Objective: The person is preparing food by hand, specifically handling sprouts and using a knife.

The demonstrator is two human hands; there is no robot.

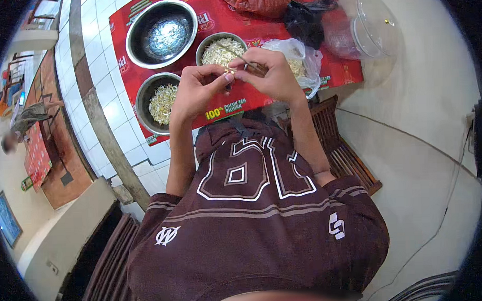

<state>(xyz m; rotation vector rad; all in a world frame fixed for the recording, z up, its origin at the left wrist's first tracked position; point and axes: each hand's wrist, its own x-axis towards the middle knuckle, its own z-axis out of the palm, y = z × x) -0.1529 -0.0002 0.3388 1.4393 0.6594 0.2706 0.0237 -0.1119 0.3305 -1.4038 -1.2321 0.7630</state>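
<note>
Both hands meet over the near edge of the middle metal bowl [198, 56], which is full of bean sprouts [221, 51]. Between thumb and fingertips my left hand [201, 86] pinches small pale sprout pieces [229, 70]. My right hand [272, 75] touches the same pieces with its fingertips and also holds a thin-bladed knife, its brown handle [258, 69] in the palm and its blade pointing over the bowl. A second metal bowl [142, 110] with sprouts stands left of my left hand. To the right of my right hand lies a clear plastic bag [313, 66] of sprouts.
A large dark-bottomed metal basin [165, 35] stands at the table's back left. The red printed tablecloth [223, 103] bears writing. At the back right are a red plastic bag [259, 2], a black bag [304, 25] and clear plastic containers [360, 31]. A wooden chair [344, 155] stands right; a person [29, 118] is far left.
</note>
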